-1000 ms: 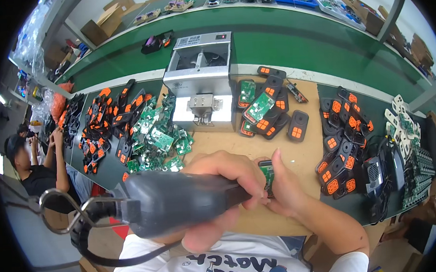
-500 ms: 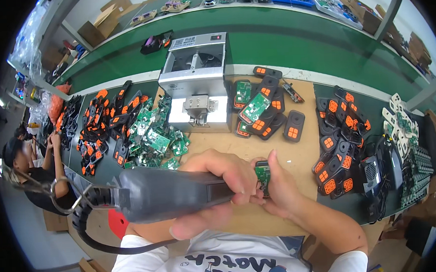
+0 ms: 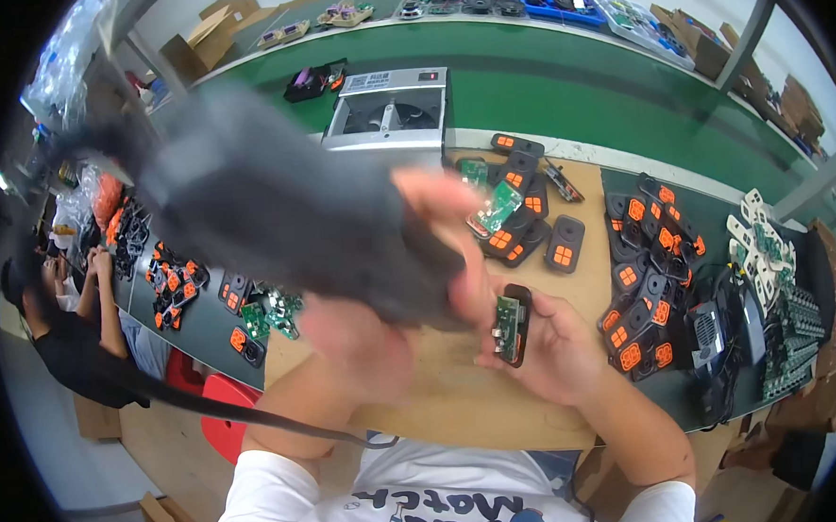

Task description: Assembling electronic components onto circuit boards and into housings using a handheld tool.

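Observation:
My left hand [image 3: 361, 344] grips a dark grey corded electric screwdriver [image 3: 274, 212], both smeared by motion. The tool slants across the view, its cord end up at the left; its tip is hidden behind my fingers. My right hand [image 3: 566, 352] closes around a small black remote-control casing [image 3: 524, 301] with a green circuit board [image 3: 507, 324] seated in it, board side facing my left hand. The screwdriver's front end is close to this casing; I cannot tell whether they touch.
Behind lies a pile of black casings with orange buttons [image 3: 563, 244], some bearing green boards. A silver machine [image 3: 393, 92] is partly covered by the screwdriver. More casings [image 3: 643, 306], black adapters [image 3: 715, 330] and stacked boards [image 3: 792, 322] lie right. A person [image 3: 72, 340] sits at left.
The screwdriver has swung upward, its cord end rising, and my left hand has moved with it. My right hand has turned the casing, so more of its board shows.

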Action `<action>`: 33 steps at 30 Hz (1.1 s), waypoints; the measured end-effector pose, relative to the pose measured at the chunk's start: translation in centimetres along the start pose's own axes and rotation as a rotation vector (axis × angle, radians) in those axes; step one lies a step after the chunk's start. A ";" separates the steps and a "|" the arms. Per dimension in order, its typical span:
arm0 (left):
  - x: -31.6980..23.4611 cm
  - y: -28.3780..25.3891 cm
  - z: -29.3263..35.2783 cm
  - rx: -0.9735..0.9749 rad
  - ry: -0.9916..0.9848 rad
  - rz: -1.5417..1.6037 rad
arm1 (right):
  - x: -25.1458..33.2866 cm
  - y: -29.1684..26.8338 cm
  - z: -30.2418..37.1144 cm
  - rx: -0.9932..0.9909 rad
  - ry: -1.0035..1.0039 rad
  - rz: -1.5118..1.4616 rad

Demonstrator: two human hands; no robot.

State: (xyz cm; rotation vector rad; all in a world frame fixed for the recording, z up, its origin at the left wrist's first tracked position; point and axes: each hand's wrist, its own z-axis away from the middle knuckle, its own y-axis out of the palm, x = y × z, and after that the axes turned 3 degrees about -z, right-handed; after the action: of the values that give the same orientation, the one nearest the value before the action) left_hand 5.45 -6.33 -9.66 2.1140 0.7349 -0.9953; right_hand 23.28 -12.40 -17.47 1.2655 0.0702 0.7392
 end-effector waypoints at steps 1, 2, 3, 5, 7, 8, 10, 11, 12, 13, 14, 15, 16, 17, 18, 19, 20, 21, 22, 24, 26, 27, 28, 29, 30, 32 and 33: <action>0.1 0.2 -0.2 -0.036 0.036 -0.036 | 0.4 -0.6 0.2 -0.016 -0.012 0.002; 0.2 0.4 -0.4 -0.078 0.069 -0.073 | 0.7 -1.3 0.4 0.014 -0.149 0.115; 0.4 0.5 -0.1 -0.165 0.032 -0.296 | 1.1 -1.7 0.5 0.053 -0.278 0.225; 0.3 -1.1 1.3 -0.127 -0.133 -0.606 | 1.5 -1.4 0.7 0.053 -0.296 0.146; 1.5 -3.6 3.6 0.010 -0.374 -0.898 | 1.5 -1.2 0.5 -0.057 -0.361 0.236; 2.0 -4.0 4.8 0.061 -0.515 -1.021 | 1.5 -1.2 0.4 -0.057 -0.364 0.237; 2.3 -3.9 6.9 0.052 -0.527 -1.034 | 1.3 -1.4 0.1 -0.119 -0.372 0.322; 2.4 -3.8 7.5 0.052 -0.539 -1.042 | 1.3 -1.5 0.0 -0.124 -0.372 0.327; 2.4 -3.9 8.0 0.053 -0.536 -1.035 | 1.4 -1.6 -0.1 -0.158 -0.387 0.348; 2.2 -4.2 8.6 0.061 -0.448 -1.103 | 1.6 -1.7 -0.2 -0.191 -0.402 0.371; 1.9 -4.6 8.9 0.067 -0.358 -1.171 | 2.0 -1.8 -0.4 -0.196 -0.404 0.380; 1.4 -4.9 8.9 0.065 -0.347 -1.160 | 2.6 -1.6 -0.8 -0.274 -0.424 0.498; 0.6 -5.0 8.7 0.044 -0.334 -1.185 | 3.3 -1.5 -1.3 -0.350 -0.439 0.613; 0.0 -5.1 8.5 0.022 -0.320 -1.210 | 4.6 -1.4 -1.8 -0.353 -0.443 0.622; -0.4 -5.5 8.4 0.009 -0.317 -1.221 | 6.3 -1.2 -2.4 -0.457 -0.497 1.076; -0.5 -6.0 8.3 0.009 -0.302 -1.214 | 8.0 -1.0 -2.6 -0.562 -0.552 1.534; -0.3 -6.5 8.2 -0.010 -0.219 -1.381 | 9.3 -1.0 -2.9 -0.608 -0.713 1.673; 0.1 -7.3 8.0 -0.032 -0.137 -1.543 | 10.6 -1.3 -3.4 -0.654 -0.873 1.810; -0.1 -8.0 7.8 0.022 -0.108 -1.646 | 12.2 -0.8 -3.4 -0.689 -0.881 1.844; -0.3 -8.0 6.2 -0.006 -0.049 -1.777 | 15.4 0.8 -2.6 -0.757 -0.894 1.964; -1.1 -8.3 6.2 -0.066 -0.053 -1.999 | 17.7 1.1 -1.3 -0.770 -0.813 2.114; -0.8 -8.9 5.8 -0.070 -0.042 -1.983 | 19.0 -0.2 -0.9 -0.787 -0.553 2.314; -0.9 -9.4 5.7 -0.031 -0.063 -2.039 | 20.0 -1.3 -0.8 -0.781 -0.274 2.486; -0.8 -9.7 5.5 0.007 -0.084 -2.096 | 20.5 -2.1 -0.5 -0.784 -0.278 2.494; -0.7 -9.9 5.5 0.002 -0.104 -2.079 | 20.6 -2.9 -0.2 -0.650 -0.256 2.434; -0.7 -10.5 5.5 0.008 -0.087 -2.078 | 19.9 -3.1 0.0 -0.570 -0.281 2.362; -0.6 -10.7 5.5 0.028 -0.067 -2.071 | 19.9 -3.5 0.3 -0.538 -0.283 2.363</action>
State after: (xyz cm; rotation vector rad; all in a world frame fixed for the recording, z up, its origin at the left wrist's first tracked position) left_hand -4.93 -4.15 -15.43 0.5749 2.8997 -1.7945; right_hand 40.36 -2.33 -13.60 0.3314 -1.9989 2.2103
